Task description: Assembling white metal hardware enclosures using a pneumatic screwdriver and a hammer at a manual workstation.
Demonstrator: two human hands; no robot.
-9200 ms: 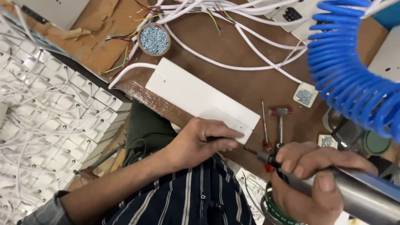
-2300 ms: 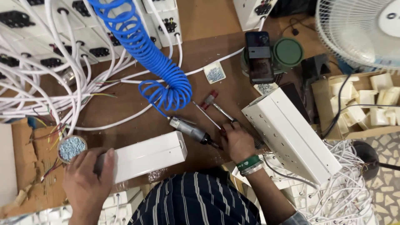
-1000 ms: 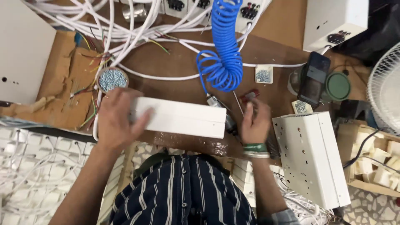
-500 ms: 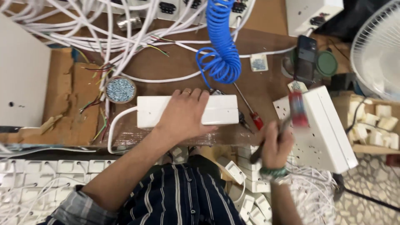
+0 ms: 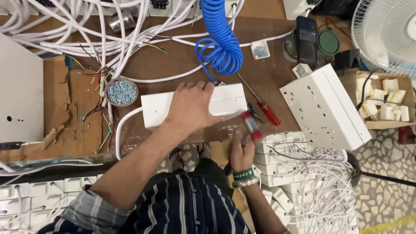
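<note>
Left hand (image 5: 190, 108) pressed flat on a long white plastic socket box (image 5: 195, 108) at the workbench edge; right hand (image 5: 242, 149) gripping a small red-handled tool (image 5: 251, 125), blurred, just beside the box's end.

Larger white multi-socket casing (image 5: 325, 108) lies right; blue coiled air hose (image 5: 221, 39) hangs above; round tin of silver screws (image 5: 121, 92) sits left; fastening appears unfinished.

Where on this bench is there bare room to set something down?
Bare wood shows between the blue coiled hose and the big white box, and between the white cables and the box under the left hand. The cables crowd the far left.
</note>
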